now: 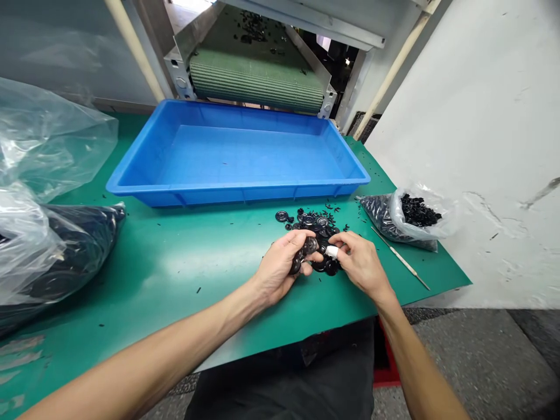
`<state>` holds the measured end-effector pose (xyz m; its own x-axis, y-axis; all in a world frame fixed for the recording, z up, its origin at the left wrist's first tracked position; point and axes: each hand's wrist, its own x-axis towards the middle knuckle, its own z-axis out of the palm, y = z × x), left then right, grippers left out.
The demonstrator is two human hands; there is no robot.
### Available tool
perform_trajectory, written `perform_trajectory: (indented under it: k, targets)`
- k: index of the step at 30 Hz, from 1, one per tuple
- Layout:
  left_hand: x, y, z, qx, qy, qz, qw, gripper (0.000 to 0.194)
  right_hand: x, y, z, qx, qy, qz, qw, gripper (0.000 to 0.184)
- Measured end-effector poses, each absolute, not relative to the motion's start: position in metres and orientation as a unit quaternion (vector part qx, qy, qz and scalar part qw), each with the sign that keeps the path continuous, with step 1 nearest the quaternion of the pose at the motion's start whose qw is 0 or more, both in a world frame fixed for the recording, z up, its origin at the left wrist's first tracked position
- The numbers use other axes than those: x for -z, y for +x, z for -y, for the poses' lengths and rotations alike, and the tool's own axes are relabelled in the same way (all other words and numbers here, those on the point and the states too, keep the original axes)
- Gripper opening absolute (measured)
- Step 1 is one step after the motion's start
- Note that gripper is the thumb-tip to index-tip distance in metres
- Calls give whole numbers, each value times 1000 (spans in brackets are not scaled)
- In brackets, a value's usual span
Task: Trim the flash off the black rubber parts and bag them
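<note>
Several glossy black round plastic parts (pixel 310 245) are gathered in my left hand (pixel 282 262), whose fingers are wrapped round them. Just to the right, my right hand (pixel 361 262) reaches to the loose pile of black round parts (pixel 321 223) on the green table. Its thumb and fingers are pinched together at the pile's edge; whether a part is between the fingertips I cannot tell. White tape (pixel 332 251) covers one fingertip of that hand. Small black scraps (pixel 326 217) lie among the discs, and both hands hide some of the pile.
A blue tray (pixel 245 191) stands behind the pile, under the end of a green conveyor belt (pixel 258 81) carrying black pieces. To the right are a bag of black scraps (pixel 396 213) and a thin white-handled tool (pixel 405 261). A large clear bag of black parts (pixel 83 239) lies left.
</note>
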<state>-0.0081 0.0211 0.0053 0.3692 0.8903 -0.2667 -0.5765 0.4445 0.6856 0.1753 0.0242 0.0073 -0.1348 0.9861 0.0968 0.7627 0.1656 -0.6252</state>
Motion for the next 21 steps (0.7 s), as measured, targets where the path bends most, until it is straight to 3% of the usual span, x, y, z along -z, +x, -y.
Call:
perform_trajectory:
  k: [4,10,13,21]
  targets:
    - [-5,-9,-21,-449,220,-310,809,18,-12,177,-19,-326,-592,669,311,30]
    - [-7,-4,-12,-392,289,-348,801,27,-20,169,9,-129,-534,749,370,26]
    - [-9,-2,-9,-378,310,-332,807,33,-18,162,20,-100,-498,772,381,29]
    - [-6,-3,-4,-383,406,-410,722,25,-14,155,26,-216,-537,738,346,29]
